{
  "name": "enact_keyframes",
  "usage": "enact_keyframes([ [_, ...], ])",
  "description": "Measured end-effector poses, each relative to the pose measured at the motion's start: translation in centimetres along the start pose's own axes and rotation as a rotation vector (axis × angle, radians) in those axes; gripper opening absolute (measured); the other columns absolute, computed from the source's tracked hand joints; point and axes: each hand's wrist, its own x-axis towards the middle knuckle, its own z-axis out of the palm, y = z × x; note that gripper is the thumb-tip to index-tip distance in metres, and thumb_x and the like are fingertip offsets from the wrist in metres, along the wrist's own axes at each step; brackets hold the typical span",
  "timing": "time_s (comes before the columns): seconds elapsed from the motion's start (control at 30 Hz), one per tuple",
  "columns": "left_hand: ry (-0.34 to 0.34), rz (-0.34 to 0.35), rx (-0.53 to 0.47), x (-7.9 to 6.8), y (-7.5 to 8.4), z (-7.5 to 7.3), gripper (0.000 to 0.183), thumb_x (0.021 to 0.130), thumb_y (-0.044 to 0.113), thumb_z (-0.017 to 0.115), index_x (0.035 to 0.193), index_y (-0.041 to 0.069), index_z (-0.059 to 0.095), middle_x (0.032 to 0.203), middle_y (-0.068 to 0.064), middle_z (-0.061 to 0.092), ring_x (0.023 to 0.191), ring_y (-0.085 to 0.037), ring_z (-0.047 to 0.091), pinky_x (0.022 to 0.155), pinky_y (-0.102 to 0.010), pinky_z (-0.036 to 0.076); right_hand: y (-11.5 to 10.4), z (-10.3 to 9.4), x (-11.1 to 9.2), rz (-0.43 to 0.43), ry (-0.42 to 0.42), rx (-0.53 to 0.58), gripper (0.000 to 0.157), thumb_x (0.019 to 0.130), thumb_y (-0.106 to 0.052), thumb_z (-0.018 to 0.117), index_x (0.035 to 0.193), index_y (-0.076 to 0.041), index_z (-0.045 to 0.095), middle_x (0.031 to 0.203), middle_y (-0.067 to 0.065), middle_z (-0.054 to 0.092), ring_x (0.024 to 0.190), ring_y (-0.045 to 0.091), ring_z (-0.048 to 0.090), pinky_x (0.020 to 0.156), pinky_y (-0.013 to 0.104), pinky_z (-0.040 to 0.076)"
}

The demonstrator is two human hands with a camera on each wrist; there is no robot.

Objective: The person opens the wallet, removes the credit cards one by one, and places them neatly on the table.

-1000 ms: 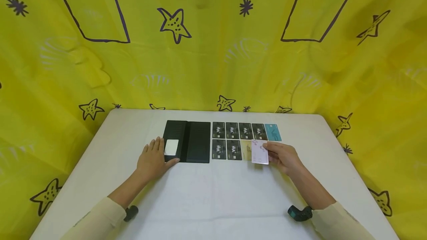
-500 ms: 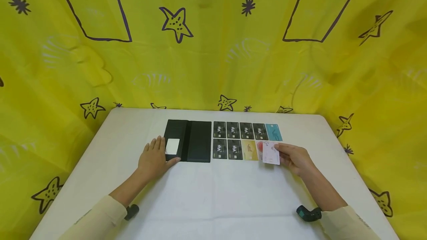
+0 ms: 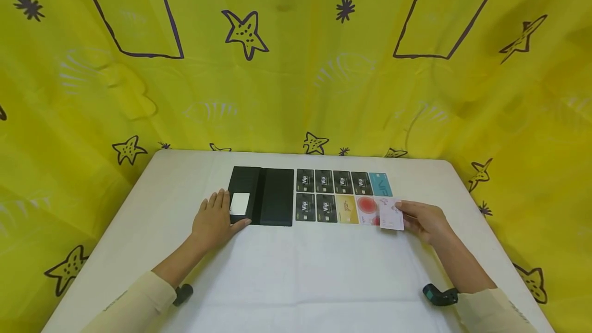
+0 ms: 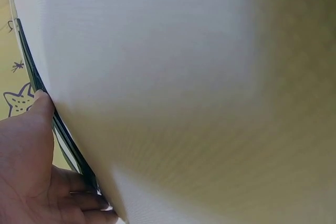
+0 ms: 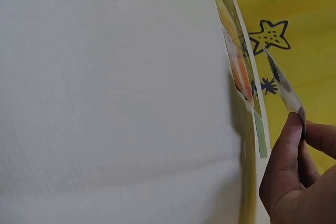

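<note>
A black bifold wallet (image 3: 277,197) lies spread on the table, with a white rectangle (image 3: 239,203) on its left half. My left hand (image 3: 210,226) rests at the wallet's lower left corner, its thumb (image 4: 42,100) along the near edge and its fingers at the left side. Between thumb and fingers, my right hand (image 3: 425,221) pinches a pale pinkish card (image 3: 389,214). In the right wrist view that card (image 5: 285,90) is held above the table. It overlaps the right side of a white card with red circles (image 3: 367,203) in the head view.
Several black Vip cards (image 3: 324,181) lie in two rows right of the wallet. A blue VIP card (image 3: 381,184) ends the far row; a gold card (image 3: 347,209) lies in the near row. A yellow patterned curtain (image 3: 287,91) hangs behind the white table (image 3: 296,271).
My right hand has moved right with the pale card, uncovering the gold card and then the card with red circles. My left hand stays at the wallet.
</note>
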Motion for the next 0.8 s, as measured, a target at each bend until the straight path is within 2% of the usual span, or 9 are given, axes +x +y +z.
enact_keyframes([
  [0.1, 0.008, -0.001, 0.000, 0.1, -0.1, 0.3, 0.103, 0.098, 0.064, 0.063, 0.153, -0.019, 0.035, 0.158, -0.037, 0.038, 0.146, -0.052, 0.038, 0.120, -0.062, 0.031, -0.2, -0.7, 0.2, 0.008, 0.000, -0.011, 0.049, 0.096, -0.018, 0.080, 0.137, 0.004, 0.065, 0.086, -0.004, 0.073, 0.078, 0.013, 0.072, 0.069, 0.020, 0.058],
  [0.13, 0.006, -0.002, 0.001, 0.1, -0.1, 0.3, 0.103, 0.098, 0.064, 0.063, 0.153, -0.019, 0.035, 0.158, -0.037, 0.038, 0.146, -0.052, 0.038, 0.120, -0.062, 0.031, -0.2, -0.9, 0.4, 0.011, 0.004, -0.020, 0.056, 0.096, -0.018, 0.080, 0.142, 0.007, 0.060, 0.086, -0.004, 0.073, 0.079, 0.013, 0.072, 0.070, 0.021, 0.059],
  [0.23, 0.002, -0.005, -0.002, 0.1, 0.0, 0.2, 0.103, 0.098, 0.064, 0.063, 0.153, -0.018, 0.034, 0.158, -0.037, 0.038, 0.147, -0.052, 0.037, 0.120, -0.062, 0.030, -0.2, -1.5, 0.7, 0.005, 0.022, -0.049, 0.058, 0.097, -0.018, 0.080, 0.144, 0.009, 0.057, 0.085, -0.005, 0.072, 0.079, 0.012, 0.073, 0.074, 0.023, 0.060],
  [0.4, -0.011, -0.010, -0.013, 0.0, 0.2, -0.1, 0.103, 0.098, 0.063, 0.064, 0.154, -0.018, 0.034, 0.159, -0.036, 0.037, 0.148, -0.051, 0.036, 0.121, -0.062, 0.028, 0.1, -1.9, 1.1, -0.050, 0.050, -0.160, 0.064, 0.100, -0.018, 0.076, 0.147, 0.015, 0.049, 0.087, -0.005, 0.073, 0.077, 0.009, 0.073, 0.074, 0.024, 0.061],
  [0.53, -0.009, -0.009, -0.014, 0.1, 0.3, -0.3, 0.101, 0.098, 0.061, 0.064, 0.154, -0.018, 0.034, 0.159, -0.036, 0.037, 0.148, -0.051, 0.036, 0.121, -0.062, 0.029, 0.5, -1.8, 1.1, -0.118, 0.054, -0.319, 0.062, 0.100, -0.020, 0.075, 0.144, 0.018, 0.051, 0.102, 0.013, 0.077, 0.078, 0.008, 0.073, 0.073, 0.024, 0.061],
  [0.67, -0.005, -0.006, -0.015, 0.1, 0.4, -0.4, 0.101, 0.098, 0.061, 0.065, 0.154, -0.018, 0.035, 0.159, -0.036, 0.037, 0.147, -0.051, 0.037, 0.121, -0.061, 0.029, 0.8, -1.3, 0.9, -0.202, 0.082, -0.518, 0.058, 0.099, -0.020, 0.077, 0.137, 0.017, 0.057, 0.122, 0.029, 0.067, 0.081, 0.014, 0.070, 0.070, 0.020, 0.059],
  [0.8, -0.011, -0.012, -0.018, 0.1, 0.2, -0.2, 0.103, 0.097, 0.063, 0.065, 0.154, -0.018, 0.034, 0.159, -0.036, 0.037, 0.148, -0.051, 0.036, 0.121, -0.061, 0.029, 1.0, -0.6, 0.8, -0.274, 0.129, -0.645, 0.053, 0.097, -0.019, 0.078, 0.133, 0.016, 0.060, 0.116, 0.029, 0.065, 0.083, 0.023, 0.064, 0.065, 0.020, 0.055],
])
